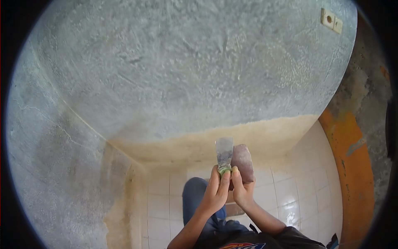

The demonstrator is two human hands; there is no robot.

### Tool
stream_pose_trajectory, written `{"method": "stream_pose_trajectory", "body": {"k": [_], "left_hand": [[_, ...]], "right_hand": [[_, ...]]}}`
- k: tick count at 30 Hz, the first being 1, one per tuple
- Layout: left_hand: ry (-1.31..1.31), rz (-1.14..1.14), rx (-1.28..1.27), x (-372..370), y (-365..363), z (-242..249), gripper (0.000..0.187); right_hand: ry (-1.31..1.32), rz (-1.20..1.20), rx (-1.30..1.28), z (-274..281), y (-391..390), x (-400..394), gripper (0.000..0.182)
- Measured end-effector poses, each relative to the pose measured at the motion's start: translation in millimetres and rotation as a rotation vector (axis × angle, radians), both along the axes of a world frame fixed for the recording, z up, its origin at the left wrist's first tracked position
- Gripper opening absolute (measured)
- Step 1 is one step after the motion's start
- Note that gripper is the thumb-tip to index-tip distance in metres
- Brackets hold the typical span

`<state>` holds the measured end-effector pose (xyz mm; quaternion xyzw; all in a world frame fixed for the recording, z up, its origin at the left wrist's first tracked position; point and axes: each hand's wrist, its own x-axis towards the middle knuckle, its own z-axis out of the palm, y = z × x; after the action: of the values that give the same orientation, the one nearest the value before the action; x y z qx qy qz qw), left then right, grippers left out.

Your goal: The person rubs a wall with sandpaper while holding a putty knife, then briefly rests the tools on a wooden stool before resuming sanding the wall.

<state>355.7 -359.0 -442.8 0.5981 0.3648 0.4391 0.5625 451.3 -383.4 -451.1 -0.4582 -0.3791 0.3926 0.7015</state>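
Note:
In front of my body, my left hand (pixel 217 190) is closed round the green handle of a putty knife (pixel 224 152), its flat metal blade pointing up. Beside it, my right hand (pixel 243 191) grips a reddish-brown sheet of sandpaper (pixel 242 162), the thumb pressed on its left edge. Both hands are close together, and the sandpaper stands right against the blade's side. The lower fingers of each hand are mostly hidden behind what they hold.
A grey plastered wall (pixel 186 74) with a bare tan lower band (pixel 265 130) stands ahead. Another patchy wall (pixel 62 166) runs along the left. White tiles (pixel 290 195) cover the floor. An orange-and-grey wall edge (pixel 356 166) is at right, and a socket plate (pixel 331 20) sits upper right.

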Motion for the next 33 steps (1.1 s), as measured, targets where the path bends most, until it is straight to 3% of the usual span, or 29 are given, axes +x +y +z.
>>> {"method": "stream_pose_trajectory", "body": {"k": [1,5,7,10,12,14,16,19,20,26,30,33], "left_hand": [[-0.034,-0.042,-0.069,-2.2,5.6,5.2,0.025],[-0.151,-0.078,0.055,6.7,40.7,27.3,0.021],[-0.248,-0.240,0.009,9.6,69.3,34.2,0.020],[-0.245,-0.238,0.124,18.2,115.2,45.4,0.029],[-0.263,-0.237,0.209,25.6,156.3,59.7,0.036],[-0.170,-0.229,0.309,36.8,200.5,112.3,0.036],[-0.074,-0.192,0.424,54.3,249.4,196.4,0.037],[-0.178,-0.181,0.479,78.7,312.7,311.0,0.037],[-0.235,-0.155,0.467,84.6,328.0,339.8,0.036],[-0.271,-0.135,0.307,70.7,342.3,441.8,0.035],[-0.263,-0.171,0.242,53.8,335.0,510.3,0.029],[-0.314,-0.132,0.188,43.3,331.4,538.1,0.029]], "right_hand": [[-0.011,-0.006,0.028,6.6,3.8,-0.5,0.017],[-0.111,-0.032,0.121,19.1,36.6,15.9,0.020],[-0.182,-0.039,0.252,32.1,60.8,26.4,0.015],[-0.687,-0.169,0.309,43.8,111.5,64.3,0.027],[-1.008,-0.334,0.697,86.0,169.8,88.9,0.036],[-1.317,-0.377,0.800,152.4,217.7,130.4,0.047],[-1.372,-0.511,0.833,239.5,270.4,154.2,0.045],[-1.481,-0.574,0.829,349.2,329.4,173.1,0.051],[-1.524,-0.573,0.718,374.4,337.3,170.5,0.051],[-1.617,-0.702,0.421,435.4,358.5,156.9,0.054],[-1.545,-0.723,0.390,552.2,359.5,146.0,0.065],[-1.468,-0.664,0.326,535.3,357.6,128.1,0.067]]}}
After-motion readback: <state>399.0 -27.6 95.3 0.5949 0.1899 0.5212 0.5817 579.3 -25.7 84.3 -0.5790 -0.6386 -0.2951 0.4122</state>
